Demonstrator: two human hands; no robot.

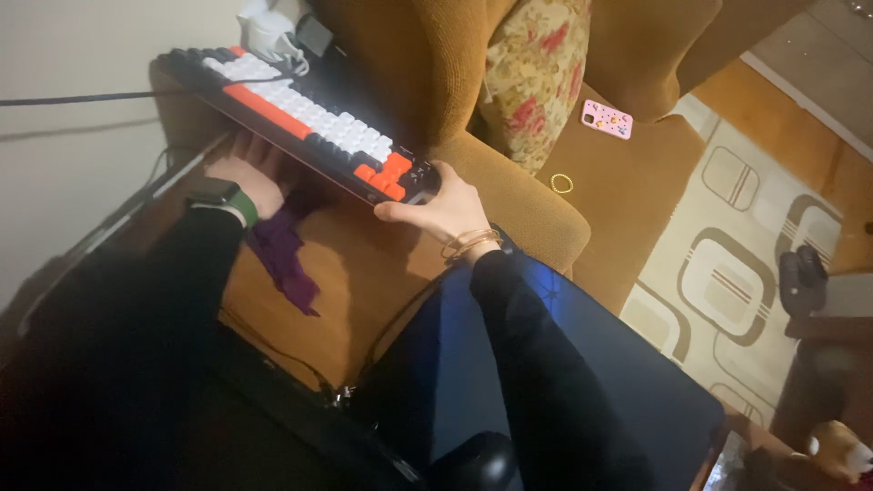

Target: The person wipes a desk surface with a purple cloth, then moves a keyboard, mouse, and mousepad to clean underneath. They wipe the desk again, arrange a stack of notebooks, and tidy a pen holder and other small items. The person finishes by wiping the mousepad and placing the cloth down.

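Note:
A keyboard (300, 114) with white, black and orange keys is tilted up off a wooden table (355, 273). My right hand (441, 207) grips its near right corner, thumb along the front edge. My left hand (250, 173) reaches under the raised keyboard, fingers on a purple cloth (282, 250) that lies on the table beneath it. A dark watch with a green strap is on my left wrist; gold bangles are on my right wrist.
A brown armchair (509, 195) with a floral cushion (536, 77) stands beside the table. A pink phone (607, 119) and a yellow ring (562, 183) lie on its seat. A patterned rug (727, 273) covers the floor. Cables run along the table and wall.

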